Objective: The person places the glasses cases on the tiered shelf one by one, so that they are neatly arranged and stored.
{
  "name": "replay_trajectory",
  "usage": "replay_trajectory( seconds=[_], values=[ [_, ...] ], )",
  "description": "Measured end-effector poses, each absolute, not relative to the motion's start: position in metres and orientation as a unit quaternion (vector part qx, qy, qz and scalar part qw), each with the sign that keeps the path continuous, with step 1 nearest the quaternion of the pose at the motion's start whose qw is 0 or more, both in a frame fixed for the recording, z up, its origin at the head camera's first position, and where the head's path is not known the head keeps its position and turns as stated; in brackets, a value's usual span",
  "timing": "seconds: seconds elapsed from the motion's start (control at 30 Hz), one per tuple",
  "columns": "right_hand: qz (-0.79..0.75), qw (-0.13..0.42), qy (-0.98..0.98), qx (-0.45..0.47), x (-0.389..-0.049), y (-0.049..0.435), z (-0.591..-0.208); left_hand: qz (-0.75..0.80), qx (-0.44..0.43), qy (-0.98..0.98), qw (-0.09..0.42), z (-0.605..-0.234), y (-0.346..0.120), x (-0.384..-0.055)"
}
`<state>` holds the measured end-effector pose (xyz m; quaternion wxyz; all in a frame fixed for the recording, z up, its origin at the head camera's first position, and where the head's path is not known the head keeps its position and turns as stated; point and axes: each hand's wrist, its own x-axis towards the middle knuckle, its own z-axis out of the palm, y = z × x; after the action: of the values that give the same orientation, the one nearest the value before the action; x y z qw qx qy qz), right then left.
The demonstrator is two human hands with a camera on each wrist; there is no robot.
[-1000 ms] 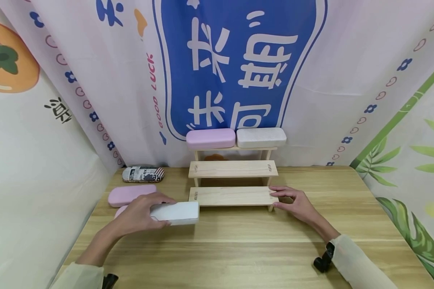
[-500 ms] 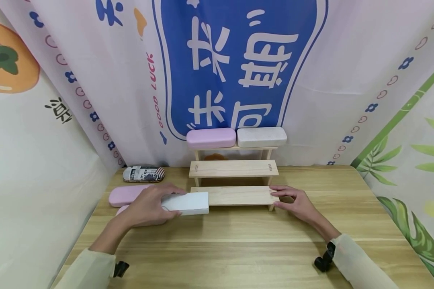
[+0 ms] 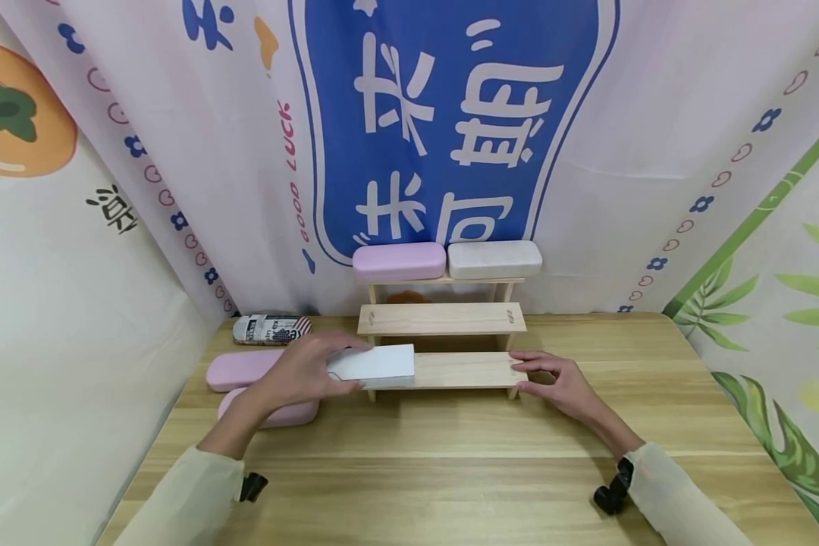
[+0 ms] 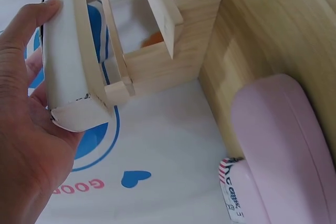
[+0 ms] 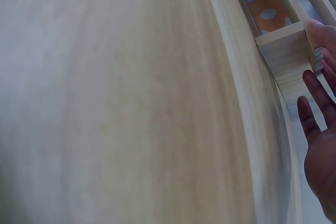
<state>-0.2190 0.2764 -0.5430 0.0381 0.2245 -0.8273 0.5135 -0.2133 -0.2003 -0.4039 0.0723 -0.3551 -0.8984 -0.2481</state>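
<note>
My left hand (image 3: 307,369) grips a flat white box (image 3: 382,362) by its left end, thumb and fingers on opposite long sides. The box lies over the left half of the bottom step of a three-tier wooden display stand (image 3: 467,370). In the left wrist view, the white box (image 4: 68,45) is right beside the stand, its near end resting toward the palm. My right hand (image 3: 551,379) pinches the right end of that bottom step between thumb and fingers. In the right wrist view, the right hand (image 5: 321,150) has its lower fingers extended below the step's end.
On the top tier sit a pink case (image 3: 399,261) and a greyish-white case (image 3: 494,259). Left of the stand are a newsprint-patterned case (image 3: 271,329), one pink case (image 3: 242,369) and another pink case (image 3: 296,413). A printed curtain (image 3: 587,227) hangs behind the wooden table (image 3: 450,485).
My left hand has carried the white box right and toward the back, from in front of the stand to over its bottom step. The right hand keeps its place on the step's end.
</note>
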Motion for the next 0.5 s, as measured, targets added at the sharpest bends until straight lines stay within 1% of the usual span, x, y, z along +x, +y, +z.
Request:
replay_trajectory(
  seconds=[0.27,0.5],
  values=[
    [0.513,0.038,-0.827,0.224,-0.219,0.277,-0.543,-0.246,-0.364,-0.893,0.098,-0.403,-0.184,-0.222],
    [0.512,0.040,-0.828,0.227,-0.220,0.277,-0.544,-0.242,-0.358,-0.897,0.093,-0.397,-0.166,-0.227]
  ],
)
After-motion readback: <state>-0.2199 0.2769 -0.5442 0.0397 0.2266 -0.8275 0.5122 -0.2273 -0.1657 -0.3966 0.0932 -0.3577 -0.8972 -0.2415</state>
